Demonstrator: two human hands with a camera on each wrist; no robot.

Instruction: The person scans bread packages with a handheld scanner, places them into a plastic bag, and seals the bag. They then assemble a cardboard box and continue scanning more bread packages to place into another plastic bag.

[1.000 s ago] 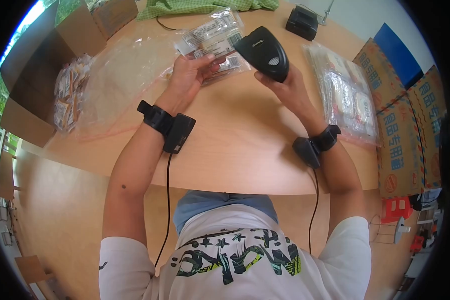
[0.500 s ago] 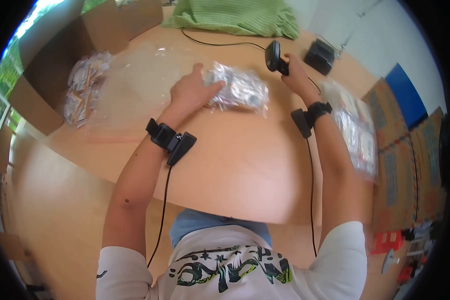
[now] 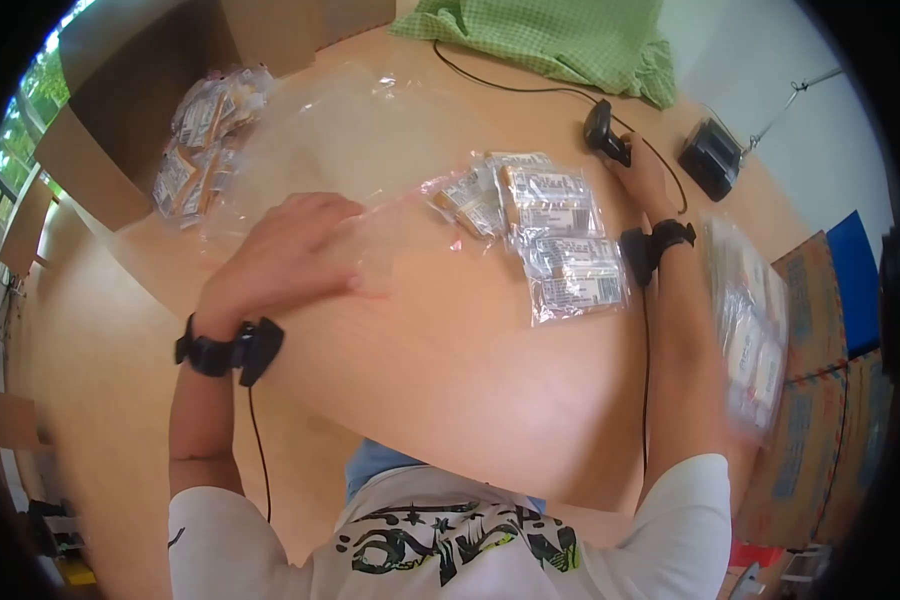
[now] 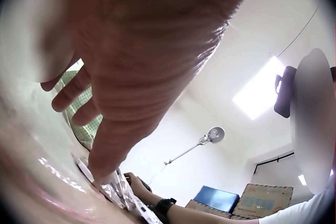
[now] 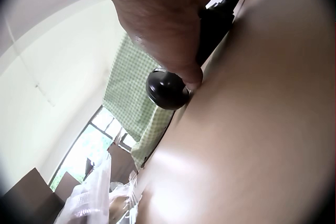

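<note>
The left hand (image 3: 288, 250) is over the near edge of a large clear plastic bag (image 3: 370, 130), its fingers extended; in the left wrist view the left hand (image 4: 115, 77) has its fingers apart, holding nothing visible. The right hand (image 3: 642, 175) grips a black handheld scanner (image 3: 600, 128) low at the table's right side; the right wrist view shows the scanner's rounded head (image 5: 167, 88) beyond the thumb of the right hand (image 5: 163, 29). Between the hands lie several clear packets with printed labels (image 3: 555, 200), one nearer packet (image 3: 575, 272) overlapping the others.
Bagged packets (image 3: 200, 150) lie at the left beside an open cardboard box (image 3: 100, 160). A green checked cloth (image 3: 560, 40) and a black cradle (image 3: 710, 160) are at the back. Flat plastic packs (image 3: 750, 330) and printed cartons (image 3: 810, 420) stand at the right, by a scanner cable (image 3: 490, 82).
The left hand has let go of the packets and moved left over the large bag. The right hand has lowered the scanner and moved it right, away from the packets. The head view has shifted.
</note>
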